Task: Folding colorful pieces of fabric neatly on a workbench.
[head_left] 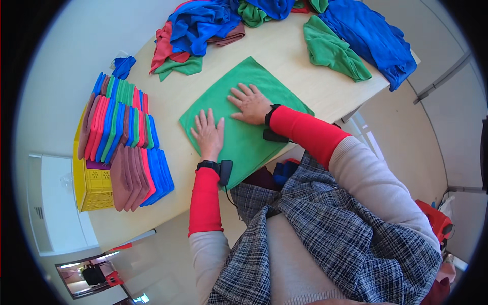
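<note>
A green cloth [244, 147] lies spread flat on the pale wooden table, its near edge at the table's front edge. On its left part rests my left hand [207, 133], palm down with the fingers spread. My right hand [251, 104] lies flat on the cloth's upper middle, fingers apart, pointing left. Neither hand grips anything; both press or rest on the fabric. Each wrist wears a black band with a small dark box. Red sleeve covers [206, 198] wrap both forearms.
At the left, a yellow plastic crate [96, 190] holds stacked folded cloths [119, 119] in red, blue, green and brown. Loose blue cloths [203, 25] and others pile up at the far side. A crumpled green cloth [335, 51] and a blue one [373, 40] lie far right.
</note>
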A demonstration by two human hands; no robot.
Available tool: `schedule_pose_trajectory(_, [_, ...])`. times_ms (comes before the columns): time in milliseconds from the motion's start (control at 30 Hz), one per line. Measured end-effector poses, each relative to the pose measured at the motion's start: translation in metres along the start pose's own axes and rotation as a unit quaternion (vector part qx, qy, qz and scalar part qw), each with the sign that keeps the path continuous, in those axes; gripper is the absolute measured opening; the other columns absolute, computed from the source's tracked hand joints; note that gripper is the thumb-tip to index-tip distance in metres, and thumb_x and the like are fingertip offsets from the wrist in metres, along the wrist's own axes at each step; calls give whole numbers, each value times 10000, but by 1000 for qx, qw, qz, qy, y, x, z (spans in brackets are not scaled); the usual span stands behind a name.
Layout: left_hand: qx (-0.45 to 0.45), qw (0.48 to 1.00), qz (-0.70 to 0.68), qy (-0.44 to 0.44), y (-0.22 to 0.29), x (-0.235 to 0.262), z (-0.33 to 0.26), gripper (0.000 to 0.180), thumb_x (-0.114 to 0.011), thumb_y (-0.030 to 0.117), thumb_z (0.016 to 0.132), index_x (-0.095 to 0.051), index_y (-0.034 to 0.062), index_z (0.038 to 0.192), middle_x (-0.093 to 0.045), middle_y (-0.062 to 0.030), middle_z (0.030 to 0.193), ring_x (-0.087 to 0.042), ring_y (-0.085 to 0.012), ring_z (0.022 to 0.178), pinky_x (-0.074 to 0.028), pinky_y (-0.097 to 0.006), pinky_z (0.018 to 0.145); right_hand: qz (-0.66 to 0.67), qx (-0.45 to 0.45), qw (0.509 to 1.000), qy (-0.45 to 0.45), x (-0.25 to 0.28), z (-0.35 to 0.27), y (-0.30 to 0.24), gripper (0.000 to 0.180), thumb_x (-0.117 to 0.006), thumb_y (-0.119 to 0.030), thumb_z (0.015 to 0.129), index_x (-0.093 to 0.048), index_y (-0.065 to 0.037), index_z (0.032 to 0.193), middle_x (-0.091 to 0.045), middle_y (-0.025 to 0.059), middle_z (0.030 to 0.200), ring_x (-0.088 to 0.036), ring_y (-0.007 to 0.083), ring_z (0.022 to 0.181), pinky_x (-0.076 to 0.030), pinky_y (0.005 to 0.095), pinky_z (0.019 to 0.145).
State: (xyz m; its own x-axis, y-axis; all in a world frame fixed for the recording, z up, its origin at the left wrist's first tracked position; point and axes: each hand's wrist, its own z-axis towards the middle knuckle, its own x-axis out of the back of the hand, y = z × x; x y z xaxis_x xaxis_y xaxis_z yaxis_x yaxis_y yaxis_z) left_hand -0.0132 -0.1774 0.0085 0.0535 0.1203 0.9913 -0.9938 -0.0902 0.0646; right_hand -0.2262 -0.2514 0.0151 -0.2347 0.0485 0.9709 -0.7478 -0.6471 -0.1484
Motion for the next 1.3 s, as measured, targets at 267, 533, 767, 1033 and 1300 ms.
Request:
schedule_pose_trajectory(267, [68, 997, -15, 16, -49, -2, 0, 697, -390, 555, 1048, -292, 155, 1609, -245, -145, 1675, -194, -361, 1547, -151, -644, 1202, -9, -85, 996, 7, -4, 22, 63, 717, -420, -566, 1020, -353, -125, 1580, -334, 128, 1638, -249, 344, 1533, -204, 538, 1232])
schedule_pose_trajectory(533, [32, 999, 43, 8, -34, 18, 23, 680, -438, 511, 1040, -325, 126, 1588, -269, -153, 1661, -219, -355, 1540, -167, -650, 1196, -120, -123, 985, 3, 12, 52, 61, 699, -412, -556, 1023, -375, -116, 1566, -368, 125, 1616, -262, 361, 1524, -222, 569, 1216])
schedule_pose_trajectory(767, [-38, 998, -1, 48, -17, -5, 59, 634, -466, 470, 1035, -365, 142, 1568, -308, -135, 1645, -241, -350, 1530, -174, -653, 1194, 2, 2, 1000, -19, -11, 86, 6, 679, -403, -562, 1018, -392, -153, 1560, -348, 113, 1630, -247, 357, 1532, -192, 566, 1229])
schedule_pose_trajectory(1033, [35, 999, 0, 27, -47, -8, 59, 630, -429, 505, 1042, -351, 191, 1583, -298, -105, 1657, -231, -344, 1536, -157, -650, 1198, -14, -91, 996, 13, -15, 83, 66, 674, -402, -567, 1019, -387, -168, 1562, -347, 100, 1634, -267, 346, 1523, -214, 533, 1227])
schedule_pose_trajectory(1300, [98, 995, -28, 13, -80, 6, 25, 680, -403, 541, 1037, -325, 163, 1597, -250, -119, 1678, -198, -337, 1551, -137, -637, 1212, -40, -168, 985, 4, 3, 30, 108, 681, -422, -563, 1018, -379, -156, 1563, -342, 105, 1636, -289, 354, 1512, -248, 533, 1209])
